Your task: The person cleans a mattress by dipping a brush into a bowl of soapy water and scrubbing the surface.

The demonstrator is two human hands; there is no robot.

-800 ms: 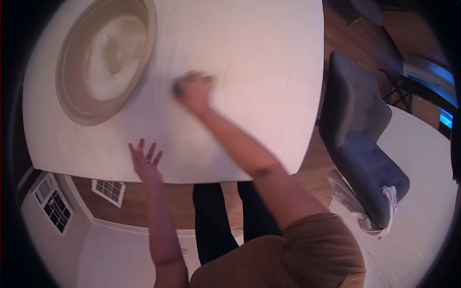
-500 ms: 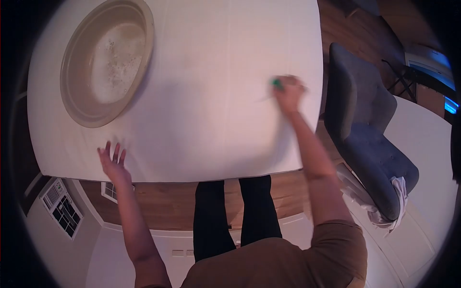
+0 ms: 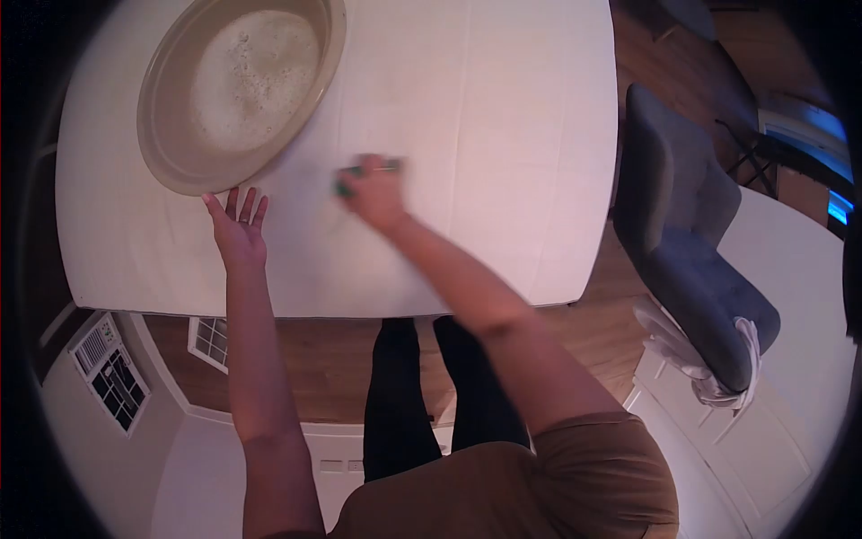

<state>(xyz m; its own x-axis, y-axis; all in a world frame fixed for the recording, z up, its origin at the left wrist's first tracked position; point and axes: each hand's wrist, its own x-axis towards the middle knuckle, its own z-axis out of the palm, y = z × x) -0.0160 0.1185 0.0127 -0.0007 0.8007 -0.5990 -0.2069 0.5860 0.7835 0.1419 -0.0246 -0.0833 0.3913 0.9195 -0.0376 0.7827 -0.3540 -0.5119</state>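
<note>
A large beige basin (image 3: 157,135) with whitish, foamy water (image 3: 251,90) in it stands at the upper left of the white-topped table (image 3: 503,162). Just below its near rim is my left hand (image 3: 239,234), palm up, its fingers spread and nothing in them. The fingertips are at the rim, and whether they touch it I cannot tell. My right hand (image 3: 377,198) is closed round a small green object (image 3: 345,184) over the middle of the table. Motion blur and the fingers hide its exact kind.
A dark grey upholstered chair (image 3: 669,207) stands past the table's right edge, with a pale cloth (image 3: 741,359) hanging on it. Wooden floor (image 3: 575,350) shows beyond the table's near edge, around my legs (image 3: 391,404).
My right hand has swept left across the table with the green object, nearing the basin. My left hand has moved up to the basin's rim. The view has shifted slightly.
</note>
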